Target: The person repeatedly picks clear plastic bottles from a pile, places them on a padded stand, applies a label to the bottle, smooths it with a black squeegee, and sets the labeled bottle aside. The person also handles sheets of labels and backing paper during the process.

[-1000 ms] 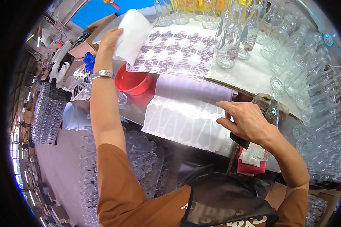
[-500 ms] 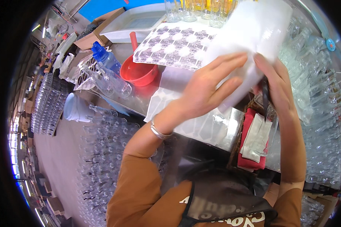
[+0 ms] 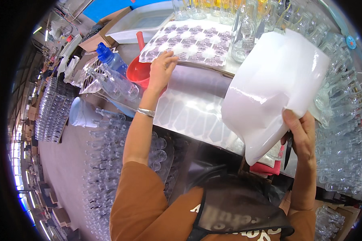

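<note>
My right hand (image 3: 299, 130) grips a large curled glossy white sheet (image 3: 269, 84) by its lower right edge, thumb on top. A thin black tool (image 3: 288, 150) sticks out below the same hand; its kind is mostly hidden. At the near left edge of a sheet of printed labels (image 3: 189, 42) is my left hand (image 3: 161, 72), its fingers bent and slightly apart, with nothing visible in them. It partly covers a red plastic dipper (image 3: 138, 72). Between my hands lies a shiny translucent sheet (image 3: 193, 106) with bottle-shaped outlines.
Clear glass bottles (image 3: 245, 34) stand behind the white sheet, and many more (image 3: 342, 132) are stacked at right. A blue-capped bottle (image 3: 112, 60) and a white tray (image 3: 145, 22) are at left. Rows of bottles (image 3: 108, 160) and a bucket (image 3: 82, 112) stand on the floor.
My hands have parted. The left has moved left to the label sheet. The right has come down and nearer with the white sheet, uncovering bottles behind it.
</note>
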